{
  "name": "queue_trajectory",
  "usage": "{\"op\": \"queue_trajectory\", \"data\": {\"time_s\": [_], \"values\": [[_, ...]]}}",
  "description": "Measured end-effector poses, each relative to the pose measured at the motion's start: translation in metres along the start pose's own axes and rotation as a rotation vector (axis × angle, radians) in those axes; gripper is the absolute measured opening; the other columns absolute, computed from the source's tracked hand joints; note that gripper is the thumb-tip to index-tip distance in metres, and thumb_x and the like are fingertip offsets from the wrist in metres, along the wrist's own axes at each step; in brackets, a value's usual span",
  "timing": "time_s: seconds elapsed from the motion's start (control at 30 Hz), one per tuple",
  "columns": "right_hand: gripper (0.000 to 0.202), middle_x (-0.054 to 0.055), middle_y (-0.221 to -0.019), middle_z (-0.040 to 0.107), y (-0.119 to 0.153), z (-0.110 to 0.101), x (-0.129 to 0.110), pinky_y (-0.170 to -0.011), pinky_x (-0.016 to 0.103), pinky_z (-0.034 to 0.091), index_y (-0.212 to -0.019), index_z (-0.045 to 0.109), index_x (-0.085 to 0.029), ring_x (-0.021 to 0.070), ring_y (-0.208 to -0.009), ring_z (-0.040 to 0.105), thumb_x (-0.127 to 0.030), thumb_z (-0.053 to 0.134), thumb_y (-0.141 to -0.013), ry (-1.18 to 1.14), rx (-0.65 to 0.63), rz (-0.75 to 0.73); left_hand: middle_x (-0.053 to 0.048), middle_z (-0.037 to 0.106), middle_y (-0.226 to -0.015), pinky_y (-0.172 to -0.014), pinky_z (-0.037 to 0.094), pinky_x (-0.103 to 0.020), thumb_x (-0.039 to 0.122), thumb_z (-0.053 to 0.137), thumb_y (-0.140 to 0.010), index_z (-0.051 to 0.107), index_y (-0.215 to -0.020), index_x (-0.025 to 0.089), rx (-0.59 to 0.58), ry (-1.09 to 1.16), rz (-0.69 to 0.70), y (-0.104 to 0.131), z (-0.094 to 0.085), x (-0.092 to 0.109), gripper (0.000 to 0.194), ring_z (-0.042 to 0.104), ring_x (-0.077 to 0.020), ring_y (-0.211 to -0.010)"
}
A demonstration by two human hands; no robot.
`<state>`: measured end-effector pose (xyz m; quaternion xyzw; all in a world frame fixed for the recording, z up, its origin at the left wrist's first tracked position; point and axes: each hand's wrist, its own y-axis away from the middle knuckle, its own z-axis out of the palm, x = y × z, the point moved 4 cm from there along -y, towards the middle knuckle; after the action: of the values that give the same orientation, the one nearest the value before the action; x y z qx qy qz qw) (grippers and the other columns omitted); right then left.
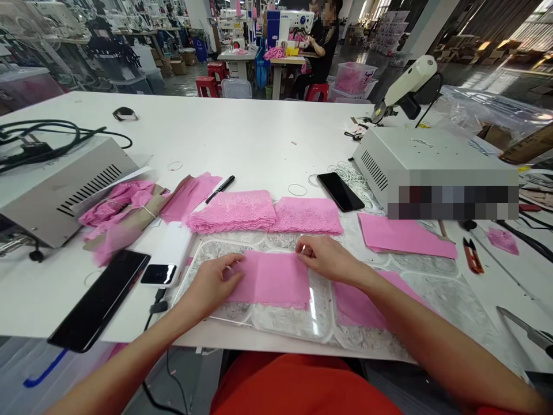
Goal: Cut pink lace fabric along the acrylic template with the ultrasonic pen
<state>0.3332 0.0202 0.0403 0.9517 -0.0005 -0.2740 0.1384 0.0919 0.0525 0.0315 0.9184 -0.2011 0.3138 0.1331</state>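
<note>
A flat pink fabric piece (pixel 283 280) with a crease near its left side lies on a clear plastic sheet (pixel 289 324). My left hand (pixel 216 283) rests at its left edge, thumb and forefinger apart and touching the cloth. At the top right corner, my right hand (pixel 326 257) has thumb and fingertips closed on the fabric. Just beyond are two stacks of pink lace, the left lace stack (pixel 235 210) and the right lace stack (pixel 307 215). Another pink piece (pixel 363 302) lies partly under my right forearm, and a folded pink stack (pixel 404 235) sits farther right.
Grey metal boxes stand left (pixel 73 184) and right (pixel 432 161). Phones lie on the left (pixel 101 300) and beyond the lace (pixel 341 191). Orange-handled snips (pixel 473 255) and scissors (pixel 527 331) are at right. A person (pixel 322 52) sits at a sewing machine beyond the table.
</note>
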Motion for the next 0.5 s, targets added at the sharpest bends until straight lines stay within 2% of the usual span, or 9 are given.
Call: {"op": "queue_trajectory", "data": {"time_s": [0.1,0.2,0.33,0.5], "values": [[0.011,0.001,-0.072,0.066,0.012,-0.001,0.003,-0.059,0.026,0.035,-0.089,0.061,-0.019,0.0148,-0.066,0.056,-0.016,0.052,-0.085,0.054,0.066,-0.007,-0.004,0.073,-0.102,-0.067,0.052,-0.029,0.038,0.051,-0.080,0.069,-0.109,0.019,0.004,-0.023,0.035,0.000,0.002,-0.002,0.038,0.065,-0.0192,-0.076],[0.011,0.003,-0.079,0.064,0.037,0.005,0.002,-0.061,0.026,0.038,-0.086,0.062,-0.019,0.0133,-0.066,0.055,-0.016,0.051,-0.087,0.077,0.068,-0.172,-0.004,0.073,-0.104,-0.065,0.052,-0.028,0.037,0.051,-0.082,0.068,-0.111,0.020,0.011,-0.028,0.062,0.000,0.005,-0.005,0.038,0.065,-0.0182,-0.075],[0.015,0.004,-0.086,0.062,0.068,0.025,0.005,-0.059,0.025,0.040,-0.092,0.063,-0.019,0.0128,-0.067,0.055,-0.012,0.051,-0.086,0.110,0.031,-0.350,-0.004,0.073,-0.103,-0.065,0.052,-0.027,0.035,0.052,-0.082,0.068,-0.111,0.020,0.025,-0.037,0.077,0.000,0.006,-0.008,0.037,0.065,-0.0180,-0.076],[0.017,0.004,-0.081,0.061,0.073,0.040,0.009,-0.058,0.024,0.040,-0.085,0.062,-0.018,0.0129,-0.065,0.054,-0.011,0.047,-0.089,0.172,0.125,-0.461,-0.004,0.073,-0.099,-0.065,0.052,-0.027,0.035,0.053,-0.082,0.068,-0.109,0.019,0.045,-0.029,0.092,-0.001,0.004,-0.007,0.035,0.065,-0.0188,-0.080]]}}
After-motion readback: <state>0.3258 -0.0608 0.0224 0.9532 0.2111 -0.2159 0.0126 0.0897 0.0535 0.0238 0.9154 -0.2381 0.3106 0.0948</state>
